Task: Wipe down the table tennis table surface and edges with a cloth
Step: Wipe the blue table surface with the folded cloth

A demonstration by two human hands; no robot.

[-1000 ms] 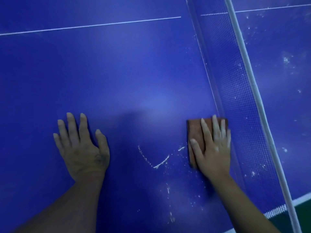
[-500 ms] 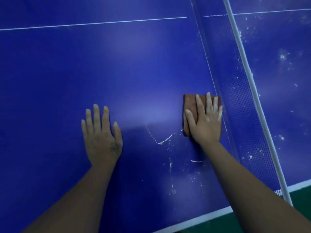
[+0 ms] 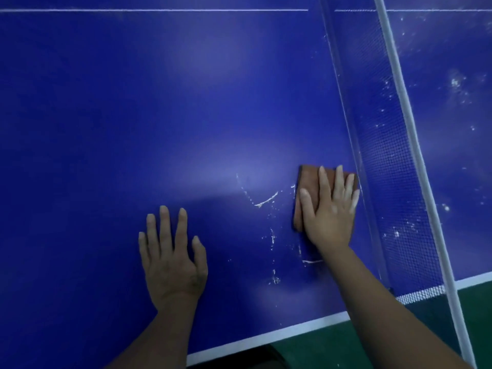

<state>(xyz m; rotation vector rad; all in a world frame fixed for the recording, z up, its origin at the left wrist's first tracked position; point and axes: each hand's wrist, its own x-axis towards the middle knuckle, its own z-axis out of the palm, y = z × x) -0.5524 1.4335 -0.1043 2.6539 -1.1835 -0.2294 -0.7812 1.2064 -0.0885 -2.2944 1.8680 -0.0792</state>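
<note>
A brown cloth (image 3: 310, 187) is pressed flat onto the blue desk (image 3: 133, 102), just beside the net (image 3: 386, 155), by the right grip (image 3: 330, 214), its fingers straight and nothing clasped. The left grip (image 3: 173, 259) is laid flat with fingers spread, farther from the net. White smears (image 3: 266, 201) are seen between them. Green floor (image 3: 346, 350) is seen past the desk's edge.

Dim indoor light, green floor (image 3: 332, 352), dark shape (image 3: 255, 356) beside it
</note>
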